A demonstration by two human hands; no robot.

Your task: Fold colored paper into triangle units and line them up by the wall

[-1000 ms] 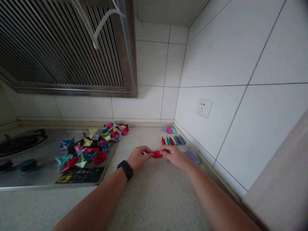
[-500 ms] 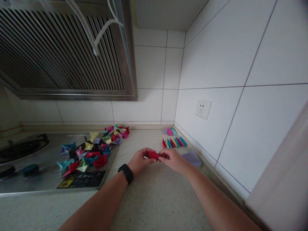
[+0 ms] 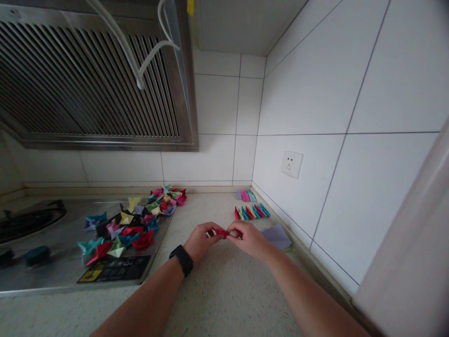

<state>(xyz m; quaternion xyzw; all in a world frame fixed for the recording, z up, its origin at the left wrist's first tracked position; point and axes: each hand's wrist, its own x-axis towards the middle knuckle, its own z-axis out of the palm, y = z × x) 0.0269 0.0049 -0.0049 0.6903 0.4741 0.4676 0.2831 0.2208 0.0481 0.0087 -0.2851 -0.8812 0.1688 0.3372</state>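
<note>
A small piece of red folded paper [image 3: 220,231] is pinched between my two hands, above the countertop [image 3: 224,290]. My left hand [image 3: 200,241], with a black watch on the wrist, grips its left end between thumb and fingers. On the other end my right hand [image 3: 247,238] closes with thumb and forefinger; its fingertips hide part of the paper. Just behind the hands stands a row of folded paper pieces [image 3: 250,212] in red, yellow and blue. Farther back lie pink, purple and light blue folded papers [image 3: 244,195]. Flat purple paper [image 3: 277,236] rests beside my right wrist.
Many colourful origami shapes [image 3: 121,245] are heaped over the gas stove [image 3: 42,276] at left, spilling onto the counter behind. A range hood [image 3: 105,142] with a white hose [image 3: 131,56] hangs above. The tiled right wall holds a socket [image 3: 292,164].
The red paper looks narrower between my fingers, and my hands have come slightly closer together. The whole view has shifted a little.
</note>
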